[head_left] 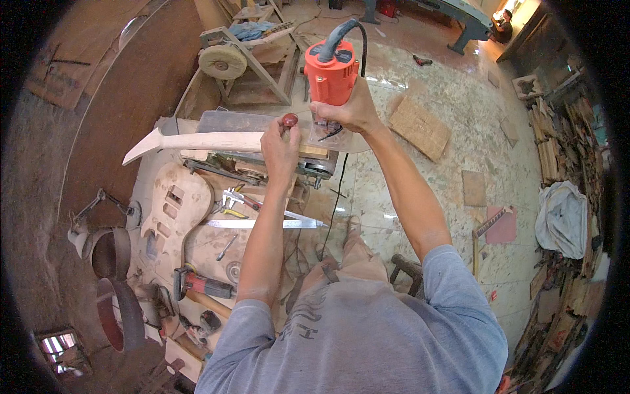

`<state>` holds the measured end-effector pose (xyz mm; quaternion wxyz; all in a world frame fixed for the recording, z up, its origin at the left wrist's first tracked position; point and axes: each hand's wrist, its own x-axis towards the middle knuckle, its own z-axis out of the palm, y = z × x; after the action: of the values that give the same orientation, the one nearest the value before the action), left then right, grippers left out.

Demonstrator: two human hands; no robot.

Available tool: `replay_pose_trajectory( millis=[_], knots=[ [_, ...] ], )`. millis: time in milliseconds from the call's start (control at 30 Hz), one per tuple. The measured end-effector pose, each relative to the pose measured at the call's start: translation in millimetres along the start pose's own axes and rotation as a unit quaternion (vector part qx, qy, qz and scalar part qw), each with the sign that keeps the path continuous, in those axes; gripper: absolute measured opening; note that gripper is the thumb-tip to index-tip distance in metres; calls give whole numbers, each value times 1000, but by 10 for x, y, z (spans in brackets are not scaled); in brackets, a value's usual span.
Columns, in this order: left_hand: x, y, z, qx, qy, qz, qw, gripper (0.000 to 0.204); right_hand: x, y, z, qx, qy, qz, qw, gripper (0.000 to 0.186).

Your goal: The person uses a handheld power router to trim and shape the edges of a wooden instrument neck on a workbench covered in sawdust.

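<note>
My right hand (351, 111) is wrapped round the lower body of an upright orange-red trim router (330, 79) with a grey top and a black cord. Its clear base plate (338, 139) sits over the heel end of a pale wooden guitar neck (220, 141). My left hand (281, 148) is closed at a round reddish-brown knob (289, 120), beside the router and over the neck. The neck lies crosswise above a metal vise (318, 172), its angled headstock (146, 146) pointing left. The router's bit is hidden.
Left of my left arm, the bench holds a guitar body (172, 203), calipers (230, 197), a steel ruler (262, 224) and a red-black power tool (203, 284). A wooden stand with a round wheel (222, 62) is beyond. Cardboard (420, 128) lies on the floor; scrap wood (558, 144) lines the right.
</note>
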<state>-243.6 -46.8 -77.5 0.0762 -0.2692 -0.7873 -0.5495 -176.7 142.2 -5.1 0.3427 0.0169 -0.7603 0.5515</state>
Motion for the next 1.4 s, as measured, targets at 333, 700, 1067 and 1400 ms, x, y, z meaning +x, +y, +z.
replay_pose_trajectory(
  millis=[333, 700, 1067, 1400],
  knots=[
    [-37, 62, -2, -12, 6, -12, 1000, 26, -7, -83, -15, 13, -19, 21, 1000, 56],
    [-18, -14, 14, 34, -10, -33, 999, 25, -30, -122, -15, 2, -15, 17, 1000, 58],
    [-31, -30, 23, 11, 18, 7, 1000, 25, -24, -176, -20, -34, -12, -12, 999, 44],
    [-50, 6, 14, 3, 18, -8, 1000, 23, -8, -188, -35, -21, -14, -15, 1000, 46]
  ],
)
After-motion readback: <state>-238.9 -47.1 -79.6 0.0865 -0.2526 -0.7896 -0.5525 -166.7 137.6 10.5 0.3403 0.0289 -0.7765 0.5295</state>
